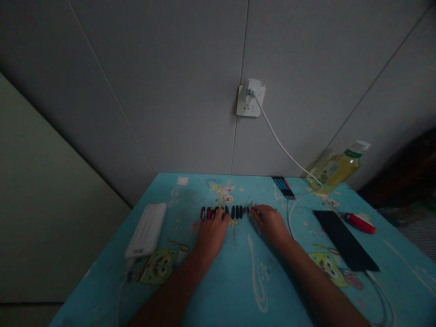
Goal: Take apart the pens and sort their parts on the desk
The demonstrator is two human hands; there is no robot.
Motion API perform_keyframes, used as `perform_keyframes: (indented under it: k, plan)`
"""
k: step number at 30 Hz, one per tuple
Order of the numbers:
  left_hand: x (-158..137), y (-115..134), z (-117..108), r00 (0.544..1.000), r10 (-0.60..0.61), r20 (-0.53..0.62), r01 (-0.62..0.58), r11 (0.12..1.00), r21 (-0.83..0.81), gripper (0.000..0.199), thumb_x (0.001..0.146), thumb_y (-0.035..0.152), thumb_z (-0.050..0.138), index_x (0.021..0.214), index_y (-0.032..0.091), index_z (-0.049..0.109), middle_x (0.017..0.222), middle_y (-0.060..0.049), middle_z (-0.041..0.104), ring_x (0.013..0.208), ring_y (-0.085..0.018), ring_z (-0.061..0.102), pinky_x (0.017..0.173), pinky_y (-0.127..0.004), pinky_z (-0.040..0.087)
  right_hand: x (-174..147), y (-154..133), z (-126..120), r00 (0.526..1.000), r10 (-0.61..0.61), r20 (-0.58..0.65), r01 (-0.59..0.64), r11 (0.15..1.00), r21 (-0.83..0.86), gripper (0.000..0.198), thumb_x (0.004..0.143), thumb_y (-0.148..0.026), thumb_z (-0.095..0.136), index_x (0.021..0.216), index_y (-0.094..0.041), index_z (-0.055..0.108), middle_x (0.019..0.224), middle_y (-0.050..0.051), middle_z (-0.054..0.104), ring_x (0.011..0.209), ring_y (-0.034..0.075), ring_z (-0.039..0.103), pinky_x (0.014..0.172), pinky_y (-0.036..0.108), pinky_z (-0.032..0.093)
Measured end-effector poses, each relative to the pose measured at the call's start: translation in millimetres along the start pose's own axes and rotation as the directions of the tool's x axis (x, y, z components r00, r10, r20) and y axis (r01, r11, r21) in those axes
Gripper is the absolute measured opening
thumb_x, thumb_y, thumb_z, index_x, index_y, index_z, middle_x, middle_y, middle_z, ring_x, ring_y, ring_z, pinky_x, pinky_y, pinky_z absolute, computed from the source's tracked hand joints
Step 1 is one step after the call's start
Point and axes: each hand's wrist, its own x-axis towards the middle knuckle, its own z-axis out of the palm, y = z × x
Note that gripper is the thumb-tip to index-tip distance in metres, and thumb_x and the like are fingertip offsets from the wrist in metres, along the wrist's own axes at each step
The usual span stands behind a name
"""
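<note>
Across the middle of the blue patterned table [238, 277] runs a row of small dark pieces [237, 211] that look like pen caps, some at the left end with red on them. My left hand [213, 227] lies over the left part of this row, fingers spread and fingertips touching the pieces, hiding some of them. At the row's right end, my right hand [270, 222] has its fingers pinched together. A thin, pale stick-like item [255, 224] shows beside those fingers; whether it is held is unclear. Several blue and red pens [283, 187] lie together farther back.
A white power bank [147, 230] with a cable lies at left. On the right are a dark flat phone-like slab [345, 240], a red-handled tool [360, 223] and a yellow liquid bottle [337, 169]. A white cable [277, 140] hangs from the wall socket [248, 107] onto the table.
</note>
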Motion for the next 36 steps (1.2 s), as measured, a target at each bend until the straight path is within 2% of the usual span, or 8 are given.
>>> perform_keyframes:
  k: [5,10,17,25,30,36]
  plan:
    - [0.2,-1.0,1.2,0.999,0.045,-0.001,-0.045,0.999,0.011,0.041,0.093,0.011,0.042,0.127,0.030,0.056,0.121,-0.008,0.055,0.084,-0.020,0.063,0.070,-0.032,0.051,1.1,-0.6,3.3,0.997,0.034,-0.063,-0.033,0.999,0.008,0.033,0.099,-0.035,0.043,0.098,-0.020,0.072,0.091,0.008,0.073,0.083,0.022,0.067,0.076,0.031,0.046]
    - [-0.4,-0.3,3.6,0.997,0.082,0.000,-0.082,0.997,-0.012,0.040,0.095,0.012,0.040,0.126,0.031,0.056,0.123,-0.006,0.055,0.084,-0.021,0.063,0.069,-0.032,0.052,6.6,-7.7,8.7,0.996,0.020,-0.089,-0.027,0.996,-0.084,0.030,0.098,-0.036,0.046,0.089,-0.021,0.070,0.085,0.008,0.070,0.082,0.022,0.063,0.074,0.031,0.044]
    - [-0.3,-1.0,4.7,0.997,0.075,0.005,-0.074,0.997,-0.030,0.041,0.095,0.011,0.040,0.127,0.032,0.054,0.125,-0.005,0.054,0.083,-0.019,0.063,0.071,-0.032,0.051,13.5,-10.8,11.6,0.996,0.019,-0.091,-0.037,0.979,-0.198,0.033,0.098,-0.041,0.047,0.082,-0.022,0.069,0.084,0.009,0.067,0.086,0.024,0.059,0.072,0.031,0.042]
    - [0.5,-2.1,4.4,0.997,0.081,0.014,-0.081,0.997,0.012,0.040,0.094,0.011,0.041,0.126,0.031,0.056,0.125,-0.005,0.053,0.084,-0.018,0.062,0.073,-0.032,0.051,9.1,-0.9,5.9,0.997,-0.014,-0.073,0.000,0.982,-0.187,0.023,0.098,-0.027,0.048,0.096,-0.020,0.070,0.091,0.008,0.065,0.091,0.022,0.057,0.082,0.030,0.042]
    - [0.1,-2.0,3.9,0.996,0.089,-0.007,-0.088,0.996,0.013,0.040,0.095,0.012,0.040,0.127,0.031,0.054,0.125,-0.004,0.053,0.085,-0.019,0.062,0.072,-0.032,0.052,9.2,0.8,11.2,0.998,-0.048,-0.032,0.042,0.985,-0.169,0.023,0.097,-0.024,0.050,0.109,-0.020,0.070,0.097,0.008,0.063,0.093,0.021,0.056,0.086,0.031,0.042]
    - [1.4,-1.1,4.2,1.000,0.022,0.002,-0.022,0.999,0.026,0.043,0.094,0.010,0.040,0.129,0.030,0.053,0.127,-0.006,0.053,0.083,-0.019,0.063,0.073,-0.033,0.052,7.4,-5.0,14.6,0.995,-0.101,-0.004,0.099,0.982,-0.162,0.027,0.095,-0.025,0.054,0.118,-0.025,0.068,0.103,0.008,0.061,0.096,0.022,0.055,0.089,0.034,0.043]
